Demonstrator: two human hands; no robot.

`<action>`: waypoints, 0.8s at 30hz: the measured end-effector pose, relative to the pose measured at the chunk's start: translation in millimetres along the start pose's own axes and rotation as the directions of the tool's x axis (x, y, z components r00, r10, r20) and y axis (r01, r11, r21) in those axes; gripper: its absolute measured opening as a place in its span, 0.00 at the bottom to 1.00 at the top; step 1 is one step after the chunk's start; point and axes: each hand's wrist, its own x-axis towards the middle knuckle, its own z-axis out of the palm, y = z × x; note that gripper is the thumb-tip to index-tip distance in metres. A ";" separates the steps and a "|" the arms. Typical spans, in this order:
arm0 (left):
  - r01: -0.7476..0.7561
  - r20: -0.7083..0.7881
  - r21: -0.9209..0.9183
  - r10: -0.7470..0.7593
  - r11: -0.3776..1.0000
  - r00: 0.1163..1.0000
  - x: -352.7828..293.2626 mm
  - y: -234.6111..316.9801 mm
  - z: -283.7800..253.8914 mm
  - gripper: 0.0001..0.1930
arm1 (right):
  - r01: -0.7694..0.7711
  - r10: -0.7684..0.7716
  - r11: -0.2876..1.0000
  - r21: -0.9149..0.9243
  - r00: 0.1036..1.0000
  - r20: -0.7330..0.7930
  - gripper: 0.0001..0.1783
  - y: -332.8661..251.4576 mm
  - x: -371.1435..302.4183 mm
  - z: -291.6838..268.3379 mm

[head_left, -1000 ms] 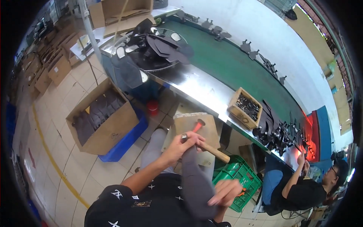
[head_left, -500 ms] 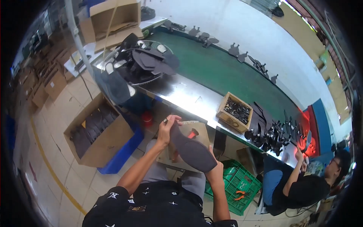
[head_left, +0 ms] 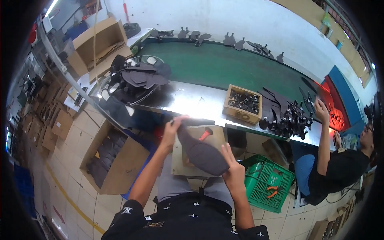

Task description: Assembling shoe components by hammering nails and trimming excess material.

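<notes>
A dark grey shoe insole is held slantwise in front of me, above a pale, square-topped stand. My left hand grips its narrower upper-left end, the fingers closed round the edge. At the broad lower-right end, my right hand pinches the rim with thumb against palm side, while some of its fingers point upward. Behind the insole a red tool part lies on the stand; the rest of it is hidden.
A green conveyor runs behind a metal ledge carrying a wooden box of small black parts, black straps and a basket of soles. Left stands a carton of insoles; right, a green crate with orange-handled pliers and a co-worker.
My view has swung, so the scene sits differently in the picture. The insole has tilted slightly in my hands, and my right fingers have lifted. The co-worker's hand has risen over the conveyor.
</notes>
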 end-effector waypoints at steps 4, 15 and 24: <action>-0.290 0.124 0.194 0.269 0.937 0.955 -18.1 51.9 -1.9 0.29 | -0.097 0.143 0.977 0.190 0.958 -0.248 0.43 8.0 -29.6 -17.0; -0.323 0.294 0.801 0.139 0.504 0.946 -0.3 11.9 57.3 0.42 | -0.059 0.541 0.645 0.762 0.739 -0.402 0.12 44.3 -140.5 -69.0; -0.568 0.641 0.725 -0.082 0.389 0.763 89.3 57.4 129.9 0.09 | -0.097 0.651 0.614 0.784 0.624 -0.433 0.15 82.0 -171.1 -62.9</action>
